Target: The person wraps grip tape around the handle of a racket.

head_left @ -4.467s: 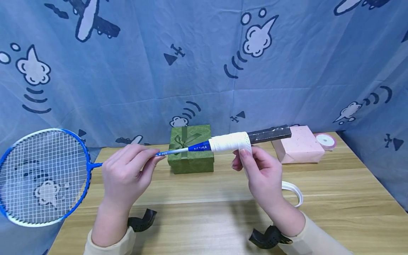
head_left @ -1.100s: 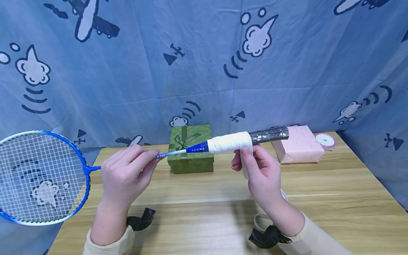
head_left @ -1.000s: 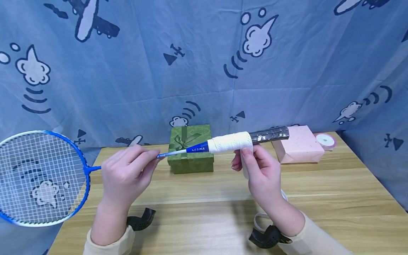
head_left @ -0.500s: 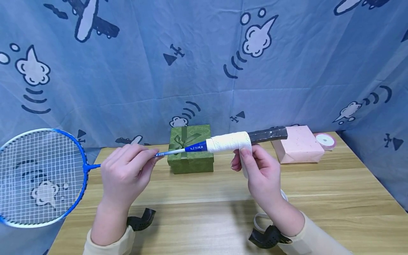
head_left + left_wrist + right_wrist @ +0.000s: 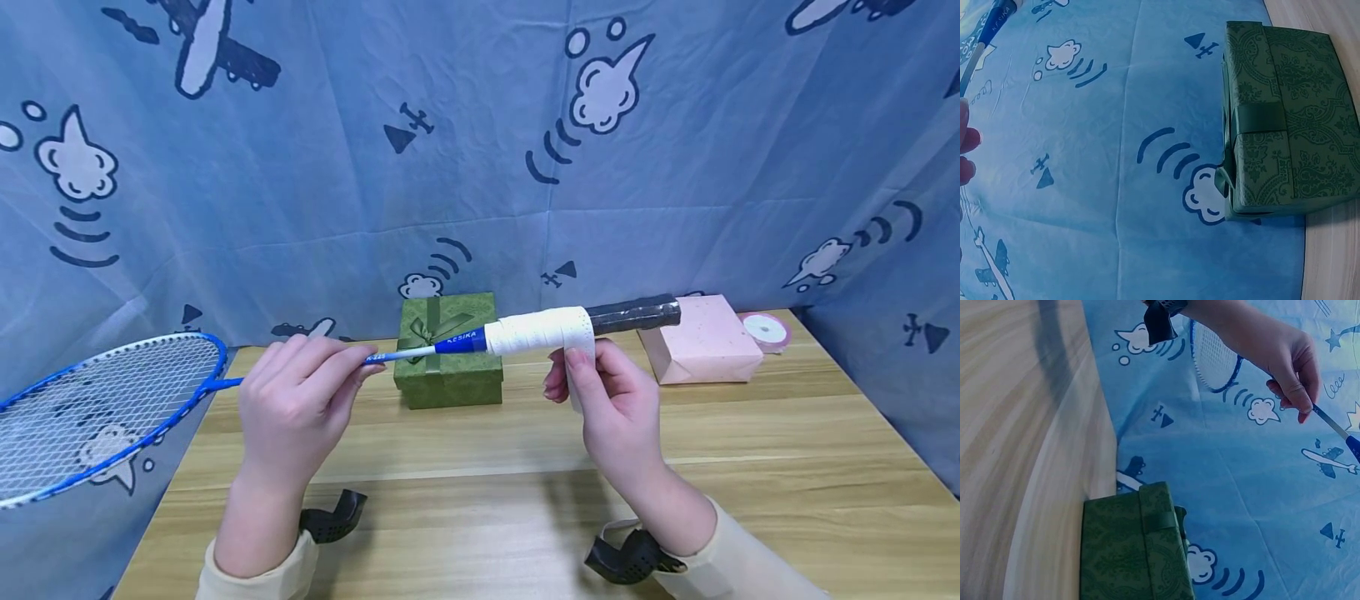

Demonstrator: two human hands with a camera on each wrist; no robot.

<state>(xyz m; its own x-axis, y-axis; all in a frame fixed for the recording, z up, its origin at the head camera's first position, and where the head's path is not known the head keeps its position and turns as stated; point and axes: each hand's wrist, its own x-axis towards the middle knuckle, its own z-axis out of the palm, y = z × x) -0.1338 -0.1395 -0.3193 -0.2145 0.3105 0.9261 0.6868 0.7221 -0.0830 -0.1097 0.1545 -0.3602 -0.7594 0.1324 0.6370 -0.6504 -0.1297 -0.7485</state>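
Note:
A blue and white badminton racket is held up level above the table, its strung head off to the left. My left hand pinches the thin shaft between thumb and fingers; the right wrist view shows this same left hand. White perforated grip tape covers the handle from the blue cone to about halfway. Beyond it the black handle end is bare. My right hand pinches the tape where it leaves the handle and hangs down. A loop of tape shows beside the right wrist, partly hidden.
A green gift box with a bow stands behind the racket on the wooden table. At the back right are a pink box and a spool of white ribbon. A patterned blue cloth hangs behind.
The racket has rolled about its length, so its head looks narrower and more slanted. The loose tape loop has shifted left under my right wrist. Both hands keep their places.

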